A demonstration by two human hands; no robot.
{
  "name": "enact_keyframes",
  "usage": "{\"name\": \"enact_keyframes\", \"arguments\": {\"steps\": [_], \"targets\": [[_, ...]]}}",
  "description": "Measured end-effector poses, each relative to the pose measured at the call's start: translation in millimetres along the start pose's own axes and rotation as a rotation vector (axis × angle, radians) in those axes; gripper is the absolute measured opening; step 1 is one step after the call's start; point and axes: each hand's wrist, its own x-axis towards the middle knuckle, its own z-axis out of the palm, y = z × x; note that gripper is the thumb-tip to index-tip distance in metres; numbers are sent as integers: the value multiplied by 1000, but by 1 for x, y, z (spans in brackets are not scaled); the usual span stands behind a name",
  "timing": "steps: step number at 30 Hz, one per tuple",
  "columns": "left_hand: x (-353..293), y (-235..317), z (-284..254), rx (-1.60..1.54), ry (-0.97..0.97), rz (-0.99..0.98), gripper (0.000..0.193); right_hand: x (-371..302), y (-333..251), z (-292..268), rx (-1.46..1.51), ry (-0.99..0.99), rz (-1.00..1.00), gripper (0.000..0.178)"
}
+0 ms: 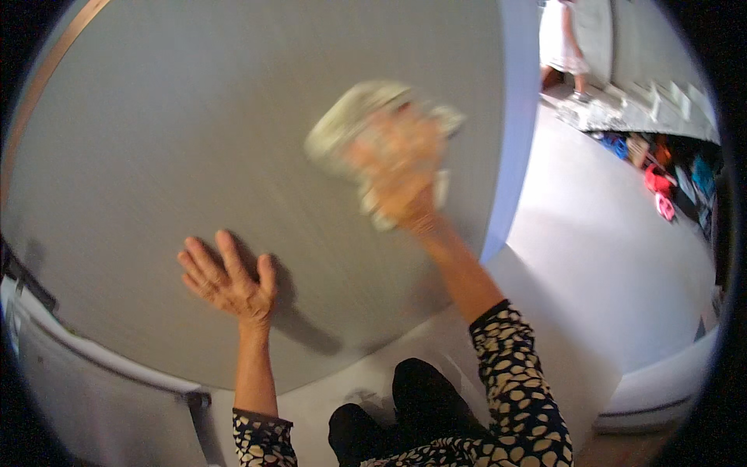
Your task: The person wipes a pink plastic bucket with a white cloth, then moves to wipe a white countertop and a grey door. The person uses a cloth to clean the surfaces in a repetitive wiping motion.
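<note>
A large grey panel (194,156), bent by the lens, fills most of the view in front of me. My left hand (228,284) is open on its lower part, fingers spread, with a shadow beside it. Higher up and to the right, my right hand (401,159) presses a pale cloth (342,124) against the same panel. Hand and cloth are smeared by motion. The cloth bunches out around the fingers, which partly hide it.
A pale blue edge (513,132) runs down the panel's right side. White floor (615,257) stretches beyond it. At the far right, coloured shoes or cloths (661,187) lie beneath white steps (661,109). A person (566,47) is at the back. A grey panel (109,389) is at lower left.
</note>
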Motion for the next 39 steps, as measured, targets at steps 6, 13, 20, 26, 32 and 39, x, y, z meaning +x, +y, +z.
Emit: {"name": "enact_keyframes", "arguments": {"steps": [6,13,20,26,32,39], "targets": [[1,3,2,-10,-18,-22,64,21,21,-11,224,-42,261,58],[15,9,-8,-347,20,-19,61,-40,-61,-34,357,-259,-63,46],[-63,-16,-40,-340,-294,13,55,-9,-67,-10,343,-101,-103,40],[-126,-93,-89,-238,-153,-232,69,50,-49,-8,331,-21,66,60],[-169,-123,-108,-99,-89,-689,76,-2,-56,-17,355,-108,-45,51],[-180,-93,-100,-357,-217,-983,64,-75,-76,-27,358,-216,-120,42]]}}
